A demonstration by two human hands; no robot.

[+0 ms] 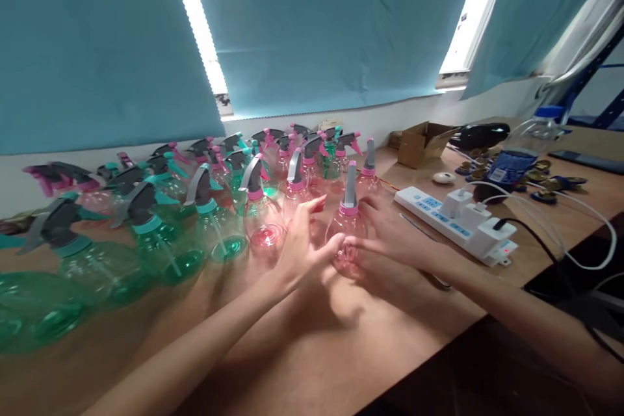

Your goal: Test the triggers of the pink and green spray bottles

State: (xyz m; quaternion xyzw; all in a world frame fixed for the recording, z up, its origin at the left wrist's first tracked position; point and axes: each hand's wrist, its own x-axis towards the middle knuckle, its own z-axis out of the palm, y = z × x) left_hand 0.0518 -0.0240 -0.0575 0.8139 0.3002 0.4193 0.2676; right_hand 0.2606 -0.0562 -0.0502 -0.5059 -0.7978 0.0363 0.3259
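A clear pink spray bottle (349,224) with a pink collar and a grey trigger head stands upright on the table, its head rising above my hands. My left hand (306,244) cups it from the left, thumb across the front and index finger raised beside it. From the right, my right hand (390,234) wraps round the same bottle, with its thumb meeting the left thumb at the front. Some fingers are hidden behind the bottle. Just left of my left hand is another pink spray bottle (266,224), then a green spray bottle (221,234).
Several more green and pink spray bottles crowd the left and back of the table (312,351). At right lies a white power strip (439,214) with chargers and cables. Behind it are a cardboard box (424,146), a white mouse-like object (444,178) and a blue-capped water bottle (521,149).
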